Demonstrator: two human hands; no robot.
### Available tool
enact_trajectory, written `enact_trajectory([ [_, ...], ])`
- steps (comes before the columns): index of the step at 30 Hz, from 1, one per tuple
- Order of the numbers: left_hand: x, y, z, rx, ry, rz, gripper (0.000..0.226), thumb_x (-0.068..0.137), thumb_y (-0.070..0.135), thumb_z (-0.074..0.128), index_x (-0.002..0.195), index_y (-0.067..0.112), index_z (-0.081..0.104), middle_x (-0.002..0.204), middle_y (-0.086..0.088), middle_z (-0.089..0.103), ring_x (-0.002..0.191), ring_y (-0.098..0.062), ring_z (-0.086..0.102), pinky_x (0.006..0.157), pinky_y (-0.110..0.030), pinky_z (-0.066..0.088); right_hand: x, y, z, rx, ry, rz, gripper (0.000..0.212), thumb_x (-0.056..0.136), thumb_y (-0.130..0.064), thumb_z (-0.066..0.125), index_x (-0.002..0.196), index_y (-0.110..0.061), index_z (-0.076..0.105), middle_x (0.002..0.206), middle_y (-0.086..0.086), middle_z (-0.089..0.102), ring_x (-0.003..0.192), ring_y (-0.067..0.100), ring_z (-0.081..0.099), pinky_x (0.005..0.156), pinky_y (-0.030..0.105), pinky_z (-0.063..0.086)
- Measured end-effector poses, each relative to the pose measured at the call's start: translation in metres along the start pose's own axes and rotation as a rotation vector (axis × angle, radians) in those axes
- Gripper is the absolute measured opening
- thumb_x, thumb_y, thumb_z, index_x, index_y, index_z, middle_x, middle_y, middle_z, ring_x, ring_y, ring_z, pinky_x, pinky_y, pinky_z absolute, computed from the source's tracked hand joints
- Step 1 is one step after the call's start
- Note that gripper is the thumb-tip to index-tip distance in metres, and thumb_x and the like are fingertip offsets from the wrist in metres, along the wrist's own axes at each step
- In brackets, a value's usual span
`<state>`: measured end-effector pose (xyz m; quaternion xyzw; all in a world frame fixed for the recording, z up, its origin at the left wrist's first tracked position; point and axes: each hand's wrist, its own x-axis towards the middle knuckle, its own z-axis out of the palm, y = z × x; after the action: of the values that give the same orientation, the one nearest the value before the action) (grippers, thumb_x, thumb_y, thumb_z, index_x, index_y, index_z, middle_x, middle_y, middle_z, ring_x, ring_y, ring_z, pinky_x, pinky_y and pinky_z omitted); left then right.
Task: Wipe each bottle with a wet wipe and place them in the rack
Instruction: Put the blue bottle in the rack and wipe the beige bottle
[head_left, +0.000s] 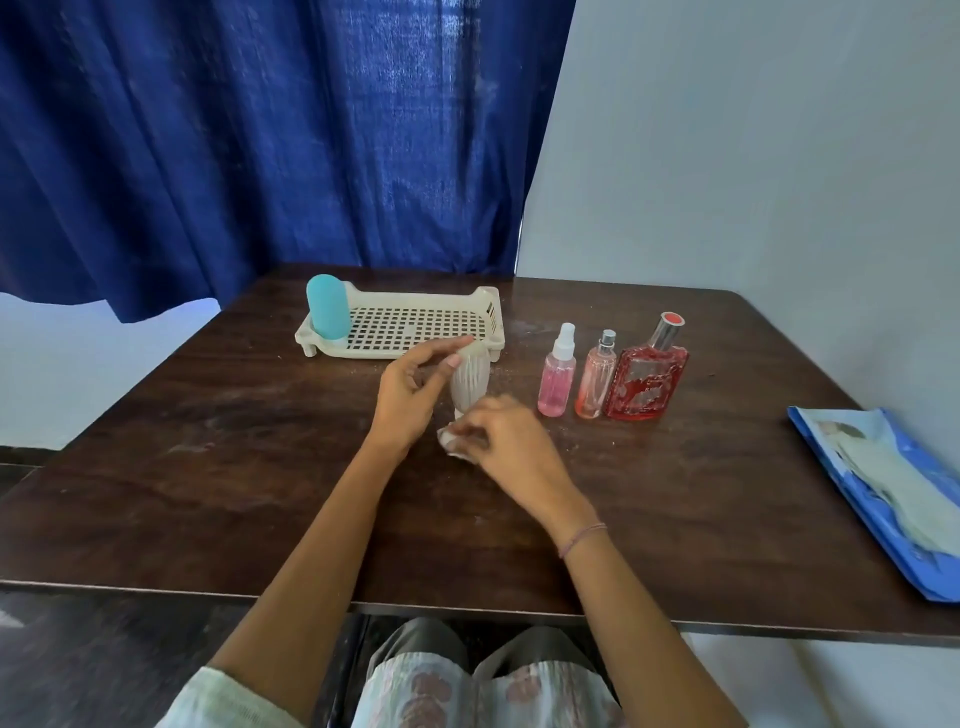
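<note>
Head view: white ribbed bottle (470, 382) stands upright mid-table, just in front of the rack's near right corner. Left hand (410, 395) grips it at the top, thumb and fingers curled on the cap end. Right hand (506, 441) pinches a crumpled wet wipe (449, 441) at the bottle's base, on the table (234, 467).

Rack (415, 293) sits near the far edge. A teal bottle (327, 306) stands in its left end, and the rest of the grid is free.

Right of the hands, three bottles stand in a tight row: pink spray bottle (557, 379), slim pink bottle (596, 382) and red perfume bottle (647, 382).

Blue wipe pack (883, 499) lies along the right edge, its near corner close to the front edge.

Bare wood left of the hands and between them and the front edge.
</note>
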<state>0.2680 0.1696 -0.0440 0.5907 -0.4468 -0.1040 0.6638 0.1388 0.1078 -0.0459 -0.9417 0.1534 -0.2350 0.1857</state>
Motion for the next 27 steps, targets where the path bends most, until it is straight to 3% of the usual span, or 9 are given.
enact_trajectory([
  [3, 0.001, -0.002, 0.001, -0.055, -0.006, 0.000, 0.025, 0.094, 0.004, 0.053, 0.115, 0.012, 0.063, 0.113, 0.011, 0.065, 0.111, 0.002, 0.059, 0.089, -0.014, 0.047, 0.009, 0.007, -0.023, 0.352, 0.352, 0.150, 0.019, 0.081, -0.022, 0.070, 0.098, -0.013, 0.072, 0.093, -0.004, 0.064, 0.083, 0.002, 0.057, 0.076, 0.014, 0.047],
  [6, 0.003, -0.003, 0.001, -0.102, -0.001, -0.015, 0.023, 0.094, 0.005, 0.053, 0.113, 0.014, 0.064, 0.111, 0.010, 0.066, 0.107, 0.002, 0.060, 0.086, -0.012, 0.046, 0.028, 0.014, -0.027, 0.367, 0.563, 0.187, 0.016, 0.081, -0.019, 0.071, 0.096, -0.012, 0.071, 0.096, -0.008, 0.062, 0.085, -0.003, 0.058, 0.076, 0.009, 0.048],
  [10, 0.015, -0.007, -0.010, -0.091, -0.070, -0.043, 0.022, 0.092, 0.009, 0.057, 0.111, 0.010, 0.068, 0.115, 0.001, 0.068, 0.113, -0.007, 0.059, 0.094, -0.019, 0.046, 0.042, 0.018, -0.011, 0.341, 0.528, 0.152, 0.017, 0.083, -0.016, 0.069, 0.099, -0.010, 0.070, 0.100, -0.002, 0.067, 0.091, 0.004, 0.060, 0.084, 0.022, 0.052],
  [12, 0.023, -0.006, -0.014, -0.104, -0.119, -0.082, 0.022, 0.091, 0.005, 0.058, 0.110, 0.006, 0.067, 0.112, 0.001, 0.069, 0.110, -0.006, 0.060, 0.090, -0.017, 0.046, 0.041, 0.019, -0.005, 0.376, 0.565, 0.137, 0.019, 0.083, -0.014, 0.069, 0.101, -0.008, 0.070, 0.100, 0.001, 0.068, 0.093, 0.007, 0.061, 0.084, 0.025, 0.052],
  [15, 0.026, -0.009, -0.014, -0.236, -0.185, -0.168, 0.020, 0.088, 0.008, 0.060, 0.106, 0.007, 0.066, 0.098, 0.006, 0.072, 0.099, -0.007, 0.064, 0.084, -0.020, 0.050, 0.041, 0.019, 0.000, 0.376, 0.624, 0.125, 0.022, 0.082, -0.014, 0.070, 0.103, -0.009, 0.070, 0.101, 0.000, 0.065, 0.092, 0.004, 0.059, 0.082, 0.023, 0.053],
  [18, 0.026, -0.013, -0.010, -0.387, -0.233, -0.236, 0.022, 0.085, 0.017, 0.057, 0.106, 0.012, 0.062, 0.098, 0.002, 0.070, 0.093, -0.011, 0.065, 0.079, -0.024, 0.053, 0.042, 0.015, 0.002, 0.363, 0.674, 0.135, 0.024, 0.080, -0.016, 0.073, 0.103, -0.011, 0.070, 0.099, 0.000, 0.062, 0.091, 0.004, 0.059, 0.081, 0.021, 0.053],
  [23, 0.024, -0.012, -0.006, -0.422, -0.268, -0.239, 0.028, 0.088, 0.016, 0.052, 0.115, 0.012, 0.059, 0.106, 0.002, 0.070, 0.101, -0.012, 0.064, 0.086, -0.022, 0.052, 0.041, 0.006, 0.001, 0.337, 0.649, 0.020, 0.018, 0.078, -0.016, 0.074, 0.093, -0.008, 0.072, 0.091, -0.004, 0.059, 0.087, 0.000, 0.054, 0.080, 0.011, 0.048],
  [27, 0.023, -0.012, -0.004, -0.412, -0.225, -0.255, 0.025, 0.095, 0.007, 0.046, 0.116, 0.012, 0.060, 0.104, 0.004, 0.072, 0.102, -0.010, 0.065, 0.089, -0.022, 0.051, 0.051, 0.015, -0.004, 0.323, 0.680, 0.145, 0.018, 0.079, -0.019, 0.073, 0.092, -0.006, 0.073, 0.090, 0.001, 0.062, 0.080, 0.002, 0.054, 0.072, 0.008, 0.046],
])
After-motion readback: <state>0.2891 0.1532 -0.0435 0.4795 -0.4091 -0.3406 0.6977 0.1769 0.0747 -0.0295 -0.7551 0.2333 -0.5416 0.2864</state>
